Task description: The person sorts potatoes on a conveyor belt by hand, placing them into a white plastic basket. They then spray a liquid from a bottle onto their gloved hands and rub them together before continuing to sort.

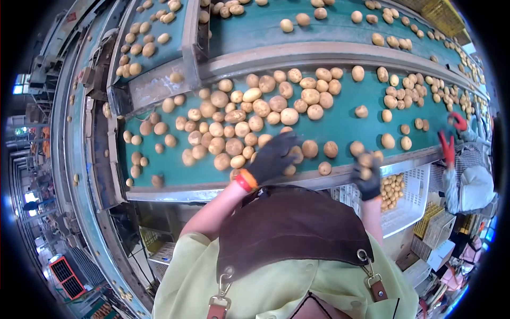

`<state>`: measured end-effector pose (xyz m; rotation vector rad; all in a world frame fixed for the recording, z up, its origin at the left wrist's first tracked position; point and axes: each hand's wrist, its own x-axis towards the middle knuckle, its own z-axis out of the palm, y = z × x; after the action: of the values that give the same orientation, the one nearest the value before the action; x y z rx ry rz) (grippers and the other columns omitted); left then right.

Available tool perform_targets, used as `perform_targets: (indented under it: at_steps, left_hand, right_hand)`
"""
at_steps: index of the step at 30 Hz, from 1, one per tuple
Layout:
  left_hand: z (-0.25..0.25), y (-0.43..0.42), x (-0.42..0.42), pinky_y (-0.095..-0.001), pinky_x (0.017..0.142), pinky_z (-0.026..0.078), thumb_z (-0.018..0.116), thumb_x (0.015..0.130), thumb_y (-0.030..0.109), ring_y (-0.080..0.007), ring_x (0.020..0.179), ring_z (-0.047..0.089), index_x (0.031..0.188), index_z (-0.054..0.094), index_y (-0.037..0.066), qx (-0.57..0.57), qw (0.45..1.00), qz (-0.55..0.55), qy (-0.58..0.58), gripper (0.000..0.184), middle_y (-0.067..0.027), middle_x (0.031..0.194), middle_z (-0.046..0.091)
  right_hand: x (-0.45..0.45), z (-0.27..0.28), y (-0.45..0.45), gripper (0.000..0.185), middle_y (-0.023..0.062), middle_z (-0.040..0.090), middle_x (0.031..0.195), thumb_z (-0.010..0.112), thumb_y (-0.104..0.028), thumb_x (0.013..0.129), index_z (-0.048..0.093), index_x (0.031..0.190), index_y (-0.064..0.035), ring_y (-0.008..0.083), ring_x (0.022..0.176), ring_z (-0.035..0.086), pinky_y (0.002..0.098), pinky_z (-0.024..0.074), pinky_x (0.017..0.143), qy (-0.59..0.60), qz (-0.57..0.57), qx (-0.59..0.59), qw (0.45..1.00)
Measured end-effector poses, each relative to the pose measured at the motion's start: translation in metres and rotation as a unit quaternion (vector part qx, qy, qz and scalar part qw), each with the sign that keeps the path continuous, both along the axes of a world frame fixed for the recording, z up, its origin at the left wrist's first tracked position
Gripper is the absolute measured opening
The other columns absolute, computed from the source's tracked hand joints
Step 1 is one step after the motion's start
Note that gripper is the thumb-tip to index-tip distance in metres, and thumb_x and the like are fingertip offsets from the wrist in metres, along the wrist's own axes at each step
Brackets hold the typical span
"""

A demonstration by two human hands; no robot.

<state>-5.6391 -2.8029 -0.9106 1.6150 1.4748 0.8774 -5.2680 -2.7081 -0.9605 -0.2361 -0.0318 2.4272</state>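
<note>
Many potatoes (216, 129) lie on the green conveyor belt (345, 125) in front of me. My left hand (273, 158), in a dark glove with a red and orange band at the wrist, reaches over the belt's near side. Its fingers are stretched out, and a potato (296, 154) lies at their tips. Close to the metal edge on the right, my right hand (366, 181), also gloved, is closed around potatoes (365, 166); motion blurs its fingers. Below that hand stands a white plastic crate (417, 199) with small potatoes (392, 190) inside.
A metal rail (297, 50) divides this belt from a second belt (265, 29) carrying potatoes. At the right, a co-worker's red-gloved hands (447, 148) are over the same belt. Stacked crates (438, 228) stand at lower right. Another narrow conveyor (79, 159) runs along the left.
</note>
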Motion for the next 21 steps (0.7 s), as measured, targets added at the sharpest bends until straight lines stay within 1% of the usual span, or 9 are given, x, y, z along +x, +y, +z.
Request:
perform_targets:
  at_steps: [1,3,4,6,8,12,16,20,21]
  left_hand:
    - [-0.034,-0.014,-0.028,-0.0441,0.112,0.043,0.071,0.093,0.027,-0.0349,0.132,0.055,0.136,0.061,0.004,0.042,0.997,0.051,0.037,0.05,-0.0176,0.14,0.06]
    - [-0.081,-0.054,-0.097,-0.0432,0.104,0.048,0.062,0.097,0.015,-0.0347,0.124,0.059,0.125,0.064,0.002,0.093,0.948,0.134,0.274,0.031,-0.018,0.133,0.063]
    - [-0.024,-0.058,-0.107,-0.0442,0.101,0.049,0.059,0.097,0.011,-0.035,0.116,0.063,0.122,0.065,0.0,-0.048,0.952,0.282,0.106,0.028,-0.0183,0.126,0.066]
    - [-0.062,-0.077,-0.168,-0.0433,0.098,0.053,0.062,0.094,0.012,-0.036,0.113,0.066,0.119,0.071,0.005,0.116,0.889,0.345,0.279,0.027,-0.0175,0.119,0.071]
    - [-0.072,-0.069,-0.201,-0.046,0.089,0.053,0.064,0.09,0.016,-0.0349,0.103,0.067,0.122,0.069,0.011,0.126,0.895,0.25,0.346,0.033,-0.0117,0.112,0.071]
    - [-0.066,-0.023,-0.219,-0.0469,0.083,0.056,0.058,0.092,0.021,-0.0334,0.102,0.069,0.119,0.07,0.02,-0.095,0.891,0.119,0.429,0.029,-0.0112,0.116,0.069]
    - [-0.058,-0.006,-0.216,-0.0489,0.091,0.054,0.06,0.092,0.026,-0.0373,0.109,0.067,0.118,0.07,0.018,-0.141,0.914,0.124,0.361,0.029,-0.016,0.122,0.068]
    - [-0.068,-0.026,-0.211,-0.0462,0.092,0.054,0.067,0.087,0.038,-0.0348,0.109,0.068,0.111,0.07,0.015,-0.244,0.912,0.045,0.326,0.034,-0.0148,0.113,0.073]
    - [-0.049,-0.037,-0.208,-0.0455,0.09,0.054,0.068,0.086,0.039,-0.0343,0.106,0.069,0.11,0.07,0.014,-0.265,0.914,0.026,0.306,0.035,-0.0144,0.109,0.073]
  right_hand:
    - [0.058,-0.033,-0.013,0.042,0.0063,0.062,0.122,0.061,-0.023,0.101,0.05,0.14,-0.0114,0.0151,0.087,0.06,0.0259,0.0524,0.07,-0.095,-0.096,0.022,0.991]
    - [0.131,-0.045,-0.062,0.048,0.0096,0.062,0.131,0.057,-0.027,0.103,0.048,0.146,-0.011,0.0192,0.098,0.063,0.0321,0.0536,0.08,-0.64,-0.175,0.361,0.655]
    - [0.149,-0.047,-0.078,0.051,0.0111,0.062,0.133,0.058,-0.029,0.102,0.048,0.148,-0.0105,0.0214,0.106,0.065,0.0378,0.055,0.085,-0.739,-0.179,0.467,0.452]
    - [0.177,-0.033,-0.099,0.058,0.0186,0.062,0.137,0.065,-0.029,0.096,0.05,0.147,-0.0051,0.0292,0.124,0.061,0.0481,0.0499,0.103,-0.766,-0.133,-0.134,0.614]
    - [0.175,-0.041,-0.105,0.065,0.0227,0.061,0.14,0.069,-0.034,0.093,0.05,0.147,-0.0021,0.0342,0.133,0.056,0.0472,0.043,0.111,-0.973,0.131,0.121,0.149]
    - [0.021,-0.017,-0.029,0.04,0.0191,0.068,0.125,0.062,-0.017,0.099,0.06,0.133,0.0043,0.0307,0.118,0.063,0.0395,0.047,0.104,-0.824,-0.21,0.451,0.273]
    - [-0.245,0.043,-0.013,0.043,0.0154,0.063,0.132,0.061,-0.021,0.096,0.061,0.136,-0.0058,0.0269,0.12,0.062,0.0386,0.0497,0.099,-0.549,-0.052,0.552,0.625]
    - [-0.378,-0.029,-0.006,0.052,0.0155,0.058,0.14,0.068,-0.029,0.086,0.06,0.136,-0.0144,0.0359,0.122,0.061,0.0451,0.0523,0.098,-0.576,-0.084,0.788,0.201]
    - [-0.393,-0.02,-0.007,0.051,0.0164,0.058,0.137,0.068,-0.028,0.086,0.06,0.134,-0.0145,0.036,0.117,0.063,0.0461,0.0536,0.094,-0.592,-0.05,0.765,0.248]
